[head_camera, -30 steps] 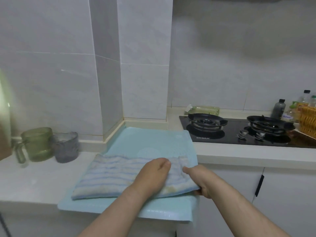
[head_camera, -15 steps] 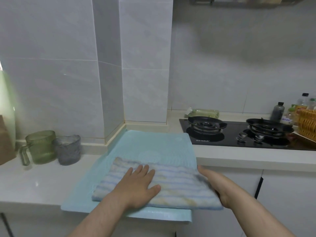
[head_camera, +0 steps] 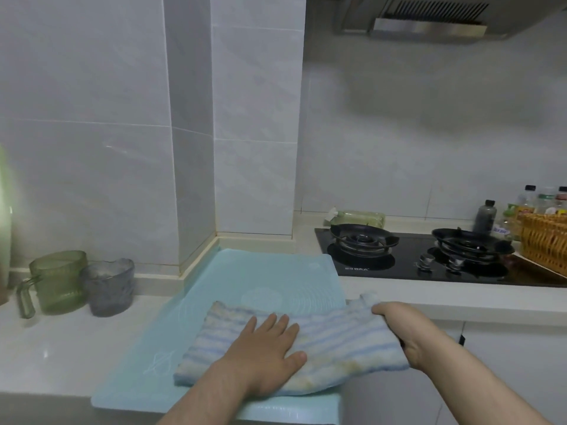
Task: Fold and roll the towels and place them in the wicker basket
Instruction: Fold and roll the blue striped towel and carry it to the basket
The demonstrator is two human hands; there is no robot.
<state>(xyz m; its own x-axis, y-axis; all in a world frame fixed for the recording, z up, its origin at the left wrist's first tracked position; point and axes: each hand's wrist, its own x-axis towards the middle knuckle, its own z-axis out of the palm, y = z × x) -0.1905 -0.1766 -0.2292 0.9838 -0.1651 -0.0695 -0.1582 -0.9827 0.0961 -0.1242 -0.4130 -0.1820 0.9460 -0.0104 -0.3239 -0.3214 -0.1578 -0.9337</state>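
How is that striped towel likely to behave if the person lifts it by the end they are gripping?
Probably floppy: the striped towel curves upward where the right hand grips its end, past the edge of the blue mat. Likely light, since one hand holds that end up. It seems unlikely to slide while the left hand presses flat on it.

Pale grey tiled walls (head_camera: pixel 92 118); white countertop (head_camera: pixel 46 348); black gas hob (head_camera: pixel 408 271); steel range hood (head_camera: pixel 429 23); white cabinet doors (head_camera: pixel 518 345) below.
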